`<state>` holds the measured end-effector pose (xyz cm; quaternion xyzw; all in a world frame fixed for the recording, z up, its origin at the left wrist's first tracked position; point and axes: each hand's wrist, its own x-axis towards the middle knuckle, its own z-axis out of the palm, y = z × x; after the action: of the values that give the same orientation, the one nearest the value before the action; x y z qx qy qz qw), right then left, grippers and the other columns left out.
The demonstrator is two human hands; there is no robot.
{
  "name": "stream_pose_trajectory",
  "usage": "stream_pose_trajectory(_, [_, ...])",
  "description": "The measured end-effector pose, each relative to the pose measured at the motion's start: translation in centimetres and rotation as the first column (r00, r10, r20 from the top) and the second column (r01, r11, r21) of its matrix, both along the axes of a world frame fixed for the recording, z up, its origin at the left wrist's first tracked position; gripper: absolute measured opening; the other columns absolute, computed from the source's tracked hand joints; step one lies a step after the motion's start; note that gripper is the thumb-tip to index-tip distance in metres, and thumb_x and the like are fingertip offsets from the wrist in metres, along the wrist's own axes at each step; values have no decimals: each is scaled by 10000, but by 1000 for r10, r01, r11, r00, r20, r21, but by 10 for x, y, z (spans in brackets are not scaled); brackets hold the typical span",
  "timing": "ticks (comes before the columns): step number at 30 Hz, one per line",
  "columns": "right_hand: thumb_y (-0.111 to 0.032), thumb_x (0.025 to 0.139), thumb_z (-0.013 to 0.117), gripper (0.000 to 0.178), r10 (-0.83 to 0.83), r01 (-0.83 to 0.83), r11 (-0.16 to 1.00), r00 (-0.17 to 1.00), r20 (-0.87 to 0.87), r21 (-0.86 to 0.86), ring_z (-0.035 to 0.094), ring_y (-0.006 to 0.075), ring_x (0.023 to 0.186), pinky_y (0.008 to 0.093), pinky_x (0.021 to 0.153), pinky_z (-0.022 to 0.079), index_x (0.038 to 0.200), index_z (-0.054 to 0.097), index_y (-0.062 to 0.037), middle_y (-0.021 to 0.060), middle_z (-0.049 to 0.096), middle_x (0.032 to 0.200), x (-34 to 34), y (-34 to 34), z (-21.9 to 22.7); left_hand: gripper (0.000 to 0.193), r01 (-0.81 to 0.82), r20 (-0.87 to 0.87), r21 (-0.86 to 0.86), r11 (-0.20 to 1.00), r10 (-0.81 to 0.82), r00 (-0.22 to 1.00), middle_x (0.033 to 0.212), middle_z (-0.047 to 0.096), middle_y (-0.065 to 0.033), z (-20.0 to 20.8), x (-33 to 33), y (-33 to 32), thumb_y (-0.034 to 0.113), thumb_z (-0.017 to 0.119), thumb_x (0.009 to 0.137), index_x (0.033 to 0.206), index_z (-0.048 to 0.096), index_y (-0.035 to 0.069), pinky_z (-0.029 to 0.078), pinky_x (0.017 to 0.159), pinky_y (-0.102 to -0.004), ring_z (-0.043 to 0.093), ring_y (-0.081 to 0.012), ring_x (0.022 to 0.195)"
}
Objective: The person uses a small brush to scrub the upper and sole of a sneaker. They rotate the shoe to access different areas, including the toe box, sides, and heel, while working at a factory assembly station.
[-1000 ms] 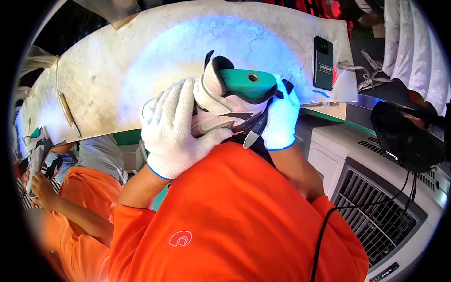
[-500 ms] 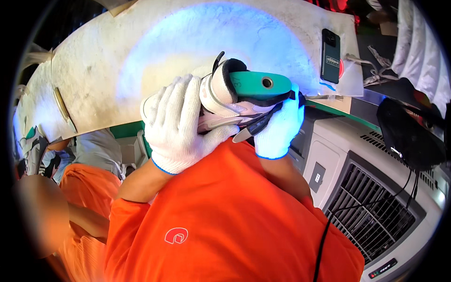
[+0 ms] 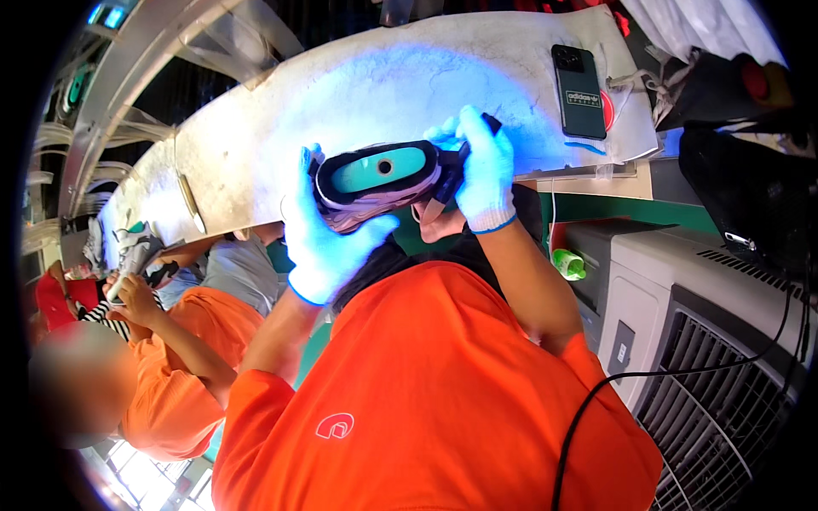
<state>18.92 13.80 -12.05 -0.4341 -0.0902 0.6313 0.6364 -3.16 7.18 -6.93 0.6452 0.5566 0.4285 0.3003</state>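
Observation:
A pale pink and dark sneaker (image 3: 366, 203) is held above the table's near edge, its dark-lined opening tilted up at me. A teal shoe last (image 3: 362, 173) with a round hole fills that opening. My left hand (image 3: 328, 243), in a white knit glove lit blue, is closed round the left part of the shoe. My right hand (image 3: 487, 175), gloved alike, is closed on a dark slim tool (image 3: 445, 192) with a flat, lighter tip at the shoe's right end. The tool's kind cannot be made out. Some of its fingers are hidden behind it.
The worn pale table (image 3: 281, 102) lies under blue light, with a phone (image 3: 579, 94) at its right and a slim wood-coloured tool (image 3: 189, 200) at its left. A grey slatted machine (image 3: 648, 281) and black cable are at right. A co-worker in orange (image 3: 192, 349) sits left, handling another shoe (image 3: 136, 251).
The view has shifted. The shoe has turned so its opening and the last face me more fully. My left hand has moved into the blue light; the dark tool now stands steeper at the right end.

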Motion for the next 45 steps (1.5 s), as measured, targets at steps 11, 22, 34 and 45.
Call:
stream_pose_trajectory(11, [-258,1108,676,277,250,-254,965,967,50,71,775,264,929,440,894,624,948,704,-33,152,790,980,4,19,2,1159,157,-73,-51,986,-161,984,1315,637,-141,-2,5,42,271,1114,653,1516,393,-13,575,1087,-435,685,-271,1218])
stream_pose_trajectory(22, [-205,1127,634,278,301,-335,933,928,221,133,767,261,1027,444,992,610,985,728,15,153,793,1091,4,2,5,853,250,-357,632,733,-10,934,1456,648,-266,-92,-46,5,472,893,859,1501,616,-16,474,1152,-624,661,-481,1289])
stream_pose_trajectory(34, [-165,1055,695,298,726,-796,605,532,435,-37,732,179,1107,343,1033,565,1222,809,55,116,815,1187,12,43,41,641,297,-363,644,705,-61,930,1445,655,-260,-79,-44,12,504,825,954,1304,729,-25,514,875,-577,707,-449,1123])
stream_pose_trajectory(45, [-170,1052,712,354,845,-923,374,296,444,-96,719,145,1002,311,927,567,1319,792,48,95,816,1148,0,67,27,299,316,-364,473,822,-145,920,979,728,-157,-83,-51,14,272,737,706,899,743,45,433,708,-456,588,-360,717])
